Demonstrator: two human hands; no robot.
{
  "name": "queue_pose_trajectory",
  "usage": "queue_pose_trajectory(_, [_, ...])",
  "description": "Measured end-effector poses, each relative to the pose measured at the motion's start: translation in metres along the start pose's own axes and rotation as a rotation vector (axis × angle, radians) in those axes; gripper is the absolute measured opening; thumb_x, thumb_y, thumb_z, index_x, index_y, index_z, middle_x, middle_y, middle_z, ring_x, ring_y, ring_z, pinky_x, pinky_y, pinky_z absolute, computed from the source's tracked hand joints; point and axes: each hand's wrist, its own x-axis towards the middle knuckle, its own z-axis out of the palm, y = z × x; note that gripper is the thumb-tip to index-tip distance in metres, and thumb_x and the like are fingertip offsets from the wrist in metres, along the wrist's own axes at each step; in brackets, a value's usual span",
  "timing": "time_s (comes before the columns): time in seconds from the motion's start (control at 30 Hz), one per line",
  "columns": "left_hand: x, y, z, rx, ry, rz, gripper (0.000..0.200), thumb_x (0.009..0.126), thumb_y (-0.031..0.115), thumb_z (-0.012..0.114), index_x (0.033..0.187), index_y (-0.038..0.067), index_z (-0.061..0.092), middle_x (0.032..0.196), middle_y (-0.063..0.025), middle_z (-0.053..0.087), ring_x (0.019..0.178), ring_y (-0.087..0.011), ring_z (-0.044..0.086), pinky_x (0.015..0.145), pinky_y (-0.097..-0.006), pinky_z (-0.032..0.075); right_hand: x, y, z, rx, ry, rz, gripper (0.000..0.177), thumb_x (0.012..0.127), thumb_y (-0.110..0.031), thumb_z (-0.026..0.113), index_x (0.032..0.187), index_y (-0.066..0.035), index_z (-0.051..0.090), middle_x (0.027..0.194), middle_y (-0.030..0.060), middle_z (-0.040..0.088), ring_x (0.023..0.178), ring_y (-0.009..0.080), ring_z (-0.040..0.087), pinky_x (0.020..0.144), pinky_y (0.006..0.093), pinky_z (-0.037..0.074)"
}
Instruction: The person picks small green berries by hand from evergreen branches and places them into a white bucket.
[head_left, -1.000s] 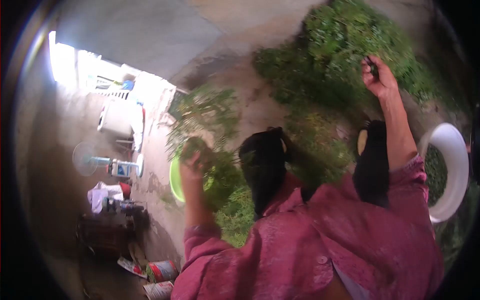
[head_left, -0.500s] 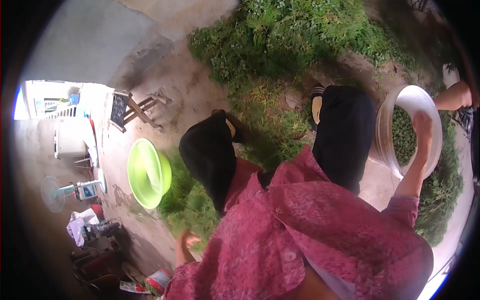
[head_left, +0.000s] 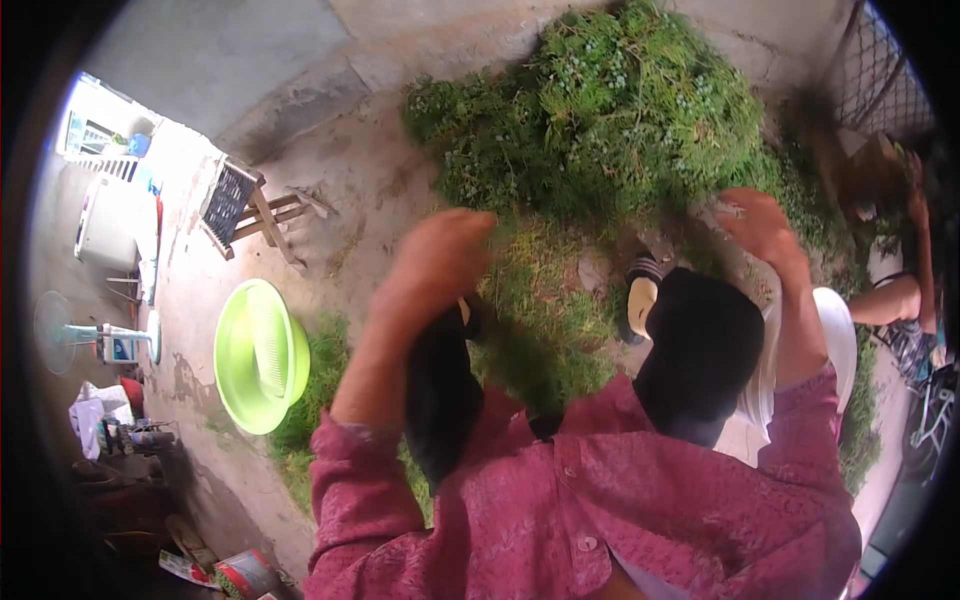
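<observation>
A large heap of green, scaly-leaved branches with small pale-green cones (head_left: 620, 100) lies on the ground in front of me. My left hand (head_left: 440, 255) is raised above my knee, near the heap's left side; it is smeared by motion and its fingers are hard to read. At the near right edge of the heap, my right hand (head_left: 762, 230) reaches forward with its fingers apart, and I see nothing held in it. The white bucket (head_left: 832, 325) stands beside my right knee, mostly hidden by my right forearm, so its contents do not show.
To the left sits a lime-green basin (head_left: 232, 355) with a strainer-like insert. A folding stool (head_left: 240, 215), a fan (head_left: 55, 333) and clutter are farther left. Loose sprigs (head_left: 555, 270) cover the ground between my feet. Another person's limb (head_left: 888, 302) is at the right.
My right hand has left the bucket and moved forward to the heap. My left hand has risen from low at my side to above my knee. The view has shifted.
</observation>
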Motion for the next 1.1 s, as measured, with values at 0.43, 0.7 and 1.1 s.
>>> queue_pose_trajectory(0.43, [0.029, -0.039, 0.048, 0.05, -0.171, 0.111, 0.016, 0.074, 0.012, 0.052, 0.087, 0.002, 0.051, 0.075, -0.0104, 0.054, 0.071, -0.0254, 0.055, 0.062, -0.0358, 0.042, 0.248, -0.127, 0.293, 0.465, -0.655, 0.07, 0.041, 0.078, -0.028, 0.058, 0.108, -0.002, 0.052, 0.093, 0.0126, 0.058, 0.079, 0.0234, 0.057, 0.067, 0.0333, 0.045])
queue_pose_trajectory(0.7, [0.022, -0.055, 0.041, 0.101, -0.157, 0.103, 0.035, 0.071, 0.007, 0.049, 0.105, 0.0, 0.049, 0.075, -0.0063, 0.05, 0.072, -0.0196, 0.051, 0.062, -0.031, 0.038, 0.308, -0.149, 0.388, 1.394, -0.272, 0.976, 0.085, 0.08, -0.015, 0.061, 0.138, -0.007, 0.0, 0.102, 0.0165, 0.053, 0.08, 0.0212, 0.057, 0.066, 0.0314, 0.05])
queue_pose_trajectory(1.1, [0.02, -0.044, 0.048, 0.08, -0.024, 0.128, 0.022, 0.072, 0.009, 0.05, 0.092, 0.001, 0.052, 0.072, -0.0101, 0.053, 0.07, -0.0235, 0.055, 0.061, -0.0345, 0.042, 0.281, -0.142, 0.268, 1.101, -0.33, 0.715, 0.015, 0.079, -0.01, 0.059, 0.067, -0.002, 0.053, 0.052, 0.0056, 0.048, 0.042, 0.0117, 0.045, 0.035, 0.0266, 0.031])
